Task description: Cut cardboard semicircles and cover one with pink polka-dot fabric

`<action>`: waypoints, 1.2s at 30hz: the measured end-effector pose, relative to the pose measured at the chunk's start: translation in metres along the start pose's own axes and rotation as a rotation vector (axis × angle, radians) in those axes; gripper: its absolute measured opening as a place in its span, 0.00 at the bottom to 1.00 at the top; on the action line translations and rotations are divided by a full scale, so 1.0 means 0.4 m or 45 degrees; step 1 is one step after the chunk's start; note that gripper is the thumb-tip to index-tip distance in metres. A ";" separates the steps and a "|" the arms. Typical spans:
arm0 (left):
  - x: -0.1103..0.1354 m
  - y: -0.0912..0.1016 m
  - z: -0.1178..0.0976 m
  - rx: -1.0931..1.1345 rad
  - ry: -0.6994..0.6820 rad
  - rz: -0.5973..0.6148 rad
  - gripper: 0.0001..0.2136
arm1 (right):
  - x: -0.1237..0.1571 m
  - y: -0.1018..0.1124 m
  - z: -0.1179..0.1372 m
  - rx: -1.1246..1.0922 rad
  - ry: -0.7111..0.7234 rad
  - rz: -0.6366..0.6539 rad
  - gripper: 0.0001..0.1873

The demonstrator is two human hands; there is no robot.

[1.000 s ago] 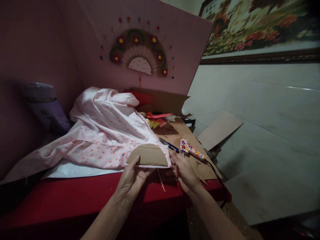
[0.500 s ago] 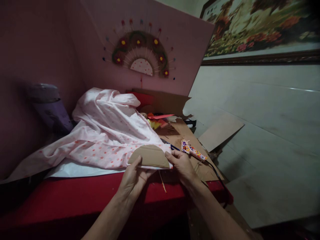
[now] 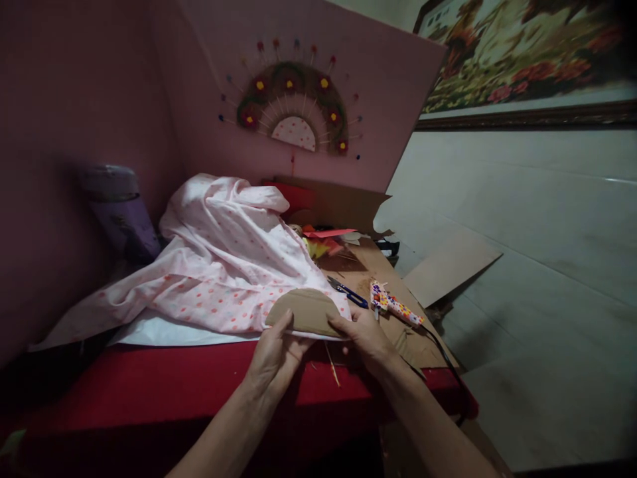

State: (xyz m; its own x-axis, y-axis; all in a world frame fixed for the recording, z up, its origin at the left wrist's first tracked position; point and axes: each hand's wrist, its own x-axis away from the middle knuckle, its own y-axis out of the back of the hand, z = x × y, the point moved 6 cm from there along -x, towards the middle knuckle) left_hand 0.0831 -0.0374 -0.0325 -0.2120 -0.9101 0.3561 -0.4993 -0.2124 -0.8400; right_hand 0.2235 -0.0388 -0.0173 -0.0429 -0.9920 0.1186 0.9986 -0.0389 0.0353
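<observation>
A tan cardboard half-circle (image 3: 303, 311), flat edge towards me, lies against the pink dotted cloth (image 3: 213, 302). My left hand (image 3: 279, 355) pinches its lower left edge, thumb on top and fingers underneath. At the lower right corner, my right hand (image 3: 365, 338) grips the cardboard and the cloth below it, its thumb on the board. A narrow band of cloth shows beneath the flat edge. Just beyond the right hand are blue-handled thread snips (image 3: 348, 292) and a flower-patterned glue gun (image 3: 395, 307) with a black cord.
A red cloth (image 3: 164, 378) covers the table's front. A cardboard sheet (image 3: 428, 348) lies at the right, with coloured paper scraps (image 3: 323, 247) farther back. A purple bottle (image 3: 124, 216) stands at the left. Behind, a pink board (image 3: 378, 119) bears a half-round fan decoration (image 3: 293, 133).
The view has turned slightly left, so everything sits farther right. My right hand has slid down to the cardboard's lower right corner, and the snips show more fully.
</observation>
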 end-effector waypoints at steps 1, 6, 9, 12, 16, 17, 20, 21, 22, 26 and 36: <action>0.000 0.001 -0.001 0.015 -0.009 -0.011 0.11 | 0.000 -0.001 0.001 -0.018 0.004 -0.006 0.22; 0.001 -0.002 0.003 0.029 0.068 0.054 0.12 | -0.008 0.008 0.012 -0.031 0.011 -0.052 0.18; 0.013 0.002 -0.001 -0.016 0.223 0.060 0.11 | -0.012 0.021 0.013 -0.021 -0.030 -0.069 0.18; 0.028 0.020 -0.035 -0.028 0.227 -0.029 0.09 | -0.015 0.031 0.012 -0.006 -0.062 -0.071 0.18; 0.064 0.061 -0.096 -0.050 0.037 -0.176 0.06 | -0.016 0.036 0.017 -0.021 -0.065 -0.084 0.17; 0.077 0.070 -0.103 -0.080 0.005 -0.188 0.05 | -0.016 0.036 0.019 -0.035 -0.069 -0.095 0.17; 0.113 0.083 -0.078 -0.147 0.111 -0.171 0.09 | -0.015 0.033 0.024 -0.071 -0.093 -0.099 0.17; 0.122 0.082 -0.056 -0.139 0.218 -0.151 0.13 | -0.014 0.031 0.025 -0.079 -0.099 -0.092 0.17; 0.129 0.078 -0.031 -0.121 0.331 -0.128 0.16 | -0.014 0.030 0.026 -0.083 -0.101 -0.082 0.17; 0.121 0.032 0.034 0.010 0.535 0.059 0.19 | -0.014 0.027 0.031 -0.088 -0.085 -0.072 0.17; 0.025 -0.045 0.031 0.407 0.192 0.160 0.17 | 0.003 0.021 0.056 -0.109 -0.096 -0.078 0.17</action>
State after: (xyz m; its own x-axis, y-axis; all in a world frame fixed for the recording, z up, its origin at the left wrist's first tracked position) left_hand 0.1002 -0.0471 -0.0188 -0.3884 -0.8784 0.2784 -0.1791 -0.2244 -0.9579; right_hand 0.2311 -0.0376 0.0053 -0.1031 -0.9758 0.1930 0.9928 -0.1127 -0.0393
